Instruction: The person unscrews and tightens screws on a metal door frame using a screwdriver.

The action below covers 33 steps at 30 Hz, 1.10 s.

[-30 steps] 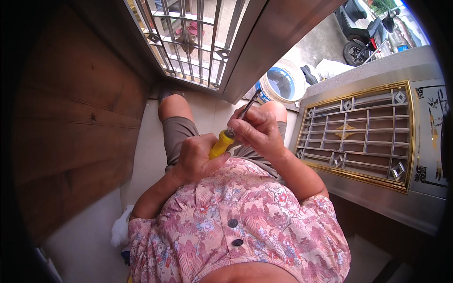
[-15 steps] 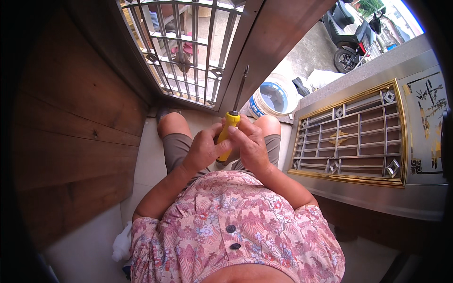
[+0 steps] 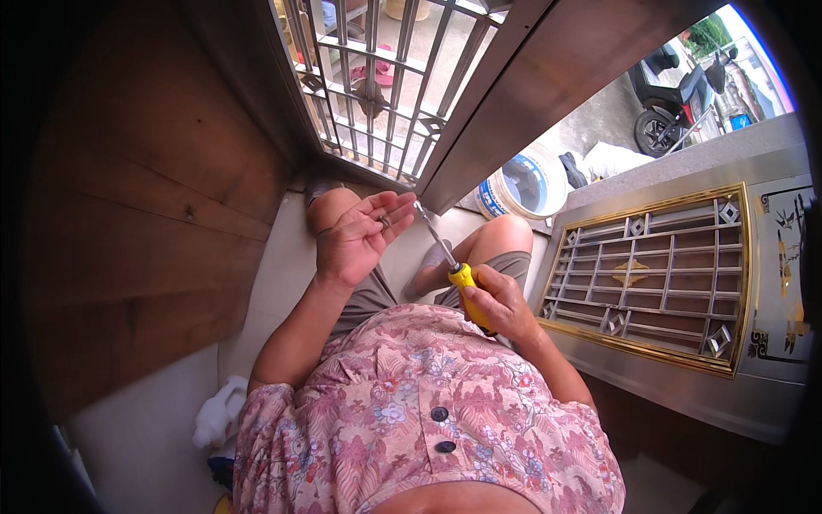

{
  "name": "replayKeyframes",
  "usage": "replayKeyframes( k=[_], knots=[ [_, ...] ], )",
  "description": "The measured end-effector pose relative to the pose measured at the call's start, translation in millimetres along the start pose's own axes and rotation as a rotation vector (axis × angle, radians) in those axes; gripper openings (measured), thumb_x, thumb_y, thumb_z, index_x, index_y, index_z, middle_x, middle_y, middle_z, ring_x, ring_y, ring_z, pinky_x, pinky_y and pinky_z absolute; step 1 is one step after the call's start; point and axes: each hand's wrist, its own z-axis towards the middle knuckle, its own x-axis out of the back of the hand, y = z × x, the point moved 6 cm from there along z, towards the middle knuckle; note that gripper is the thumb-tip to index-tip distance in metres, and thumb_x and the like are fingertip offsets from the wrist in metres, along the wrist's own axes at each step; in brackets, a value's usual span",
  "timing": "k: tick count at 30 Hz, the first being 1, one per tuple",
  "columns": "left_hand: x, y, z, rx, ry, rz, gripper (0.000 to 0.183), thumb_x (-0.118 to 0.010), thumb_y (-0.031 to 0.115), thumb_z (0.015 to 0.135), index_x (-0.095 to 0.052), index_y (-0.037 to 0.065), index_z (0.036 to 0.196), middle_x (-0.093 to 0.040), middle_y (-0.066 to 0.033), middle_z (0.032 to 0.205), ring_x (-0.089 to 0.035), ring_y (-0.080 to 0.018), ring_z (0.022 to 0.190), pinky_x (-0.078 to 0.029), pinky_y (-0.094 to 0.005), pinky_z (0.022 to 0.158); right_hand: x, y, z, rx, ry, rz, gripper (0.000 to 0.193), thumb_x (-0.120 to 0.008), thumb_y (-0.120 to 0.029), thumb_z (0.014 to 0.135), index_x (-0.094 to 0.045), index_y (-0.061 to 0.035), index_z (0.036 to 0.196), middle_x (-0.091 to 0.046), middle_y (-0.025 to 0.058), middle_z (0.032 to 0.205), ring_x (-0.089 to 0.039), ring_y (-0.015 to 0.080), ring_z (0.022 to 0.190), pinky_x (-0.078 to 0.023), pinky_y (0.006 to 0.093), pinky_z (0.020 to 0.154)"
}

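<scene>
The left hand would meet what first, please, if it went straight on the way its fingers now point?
The left hand would probably first meet the yellow-handled tool, at its metal tip; the right hand holds it. Depth is unclear, so it might pass by towards the metal door frame.

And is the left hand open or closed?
Open: the left hand shows its palm, with the fingers loosely extended. The right hand grips the yellow-handled tool; whether its tip touches those fingers, I cannot tell.
</scene>
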Motion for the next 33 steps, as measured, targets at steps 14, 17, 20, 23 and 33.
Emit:
replayKeyframes(
  k=[14, 17, 20, 23, 33],
  knots=[
    [15.3, 0.1, -7.3, -0.024, 0.093, 0.2, 0.03, -0.046, 0.01, 0.093, -0.05, -0.001, 0.121, -0.055, -0.0205, 0.122, -0.058, -0.0253, 0.108, -0.049, -0.0307, 0.091, -18.5, 7.1, 3.8, -0.143, -0.083, -0.004, 0.023, -0.054, -0.02, 0.089, -0.052, 0.0038, 0.09, -0.056, 0.0078, 0.064, -0.052, 0.0116, 0.057, -0.041, 0.0292, 0.052],
    [21.6, -2.6, -7.9, 0.004, 0.142, 0.168, 0.029, -0.045, 0.013, 0.095, -0.049, 0.001, 0.121, -0.059, -0.0164, 0.112, -0.061, -0.0188, 0.09, -0.051, -0.0259, 0.076, -19.4, 7.0, 4.5, -0.149, -0.079, 0.001, 0.024, -0.054, -0.019, 0.088, -0.052, 0.0042, 0.09, -0.056, 0.0079, 0.064, -0.052, 0.0118, 0.057, -0.041, 0.0295, 0.052],
    [35.4, -8.1, -7.8, -0.004, 0.139, 0.111, 0.028, -0.044, 0.014, 0.096, -0.049, 0.002, 0.121, -0.061, -0.0105, 0.098, -0.057, -0.0126, 0.073, -0.046, -0.0217, 0.061, -22.1, 6.0, 4.7, -0.136, -0.084, -0.009, 0.024, -0.054, -0.019, 0.089, -0.052, 0.0043, 0.09, -0.056, 0.0076, 0.064, -0.053, 0.0114, 0.056, -0.041, 0.029, 0.051],
    [38.5, -10.8, -8.2, 0.016, 0.099, 0.07, 0.027, -0.044, 0.013, 0.095, -0.049, 0.003, 0.12, -0.06, -0.0069, 0.09, -0.052, -0.0099, 0.065, -0.039, -0.0199, 0.054, -24.1, 4.7, 4.3, -0.148, -0.079, 0.01, 0.024, -0.054, -0.02, 0.089, -0.052, 0.0039, 0.09, -0.057, 0.0067, 0.064, -0.053, 0.0104, 0.056, -0.041, 0.0281, 0.05],
    [27.3, -13.4, -7.5, 0.037, 0.138, 0.055, 0.014, -0.048, 0.012, 0.095, -0.053, 0.007, 0.107, -0.061, -0.0159, 0.107, -0.055, -0.012, 0.071, -0.043, -0.0209, 0.058, -22.2, 2.9, 3.0, -0.126, -0.048, 0.011, 0.024, -0.054, -0.02, 0.09, -0.053, 0.0036, 0.092, -0.056, 0.0047, 0.066, -0.052, 0.0086, 0.056, -0.042, 0.0256, 0.05]
  ],
)
